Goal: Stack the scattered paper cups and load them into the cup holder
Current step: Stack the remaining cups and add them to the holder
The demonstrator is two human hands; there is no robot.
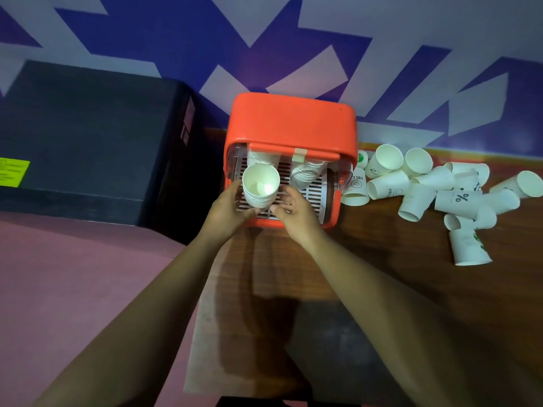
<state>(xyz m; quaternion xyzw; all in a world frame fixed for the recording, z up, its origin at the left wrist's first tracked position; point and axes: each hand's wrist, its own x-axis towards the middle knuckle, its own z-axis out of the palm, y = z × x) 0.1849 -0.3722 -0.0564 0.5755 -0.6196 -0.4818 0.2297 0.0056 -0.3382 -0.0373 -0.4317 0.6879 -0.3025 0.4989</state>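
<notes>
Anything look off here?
Loose cups lie tipped in a heap on the table right of the holder. Tape is stuck on the holder's front edge. One stack inside leans.

The wall (176, 39) behind was painted in sharp, angular shapes of deep blue and pale white, tinged violet in the dim light. A large black box (88, 127) stood against it on the left, with a yellow label (13, 171) on its top near the frame's edge and small stickers (188, 118) on its right side. A dark wood-grain counter (396, 283) ran along the wall to the right, and a pinkish surface (73, 274) lay in front of the box on the left.
</notes>
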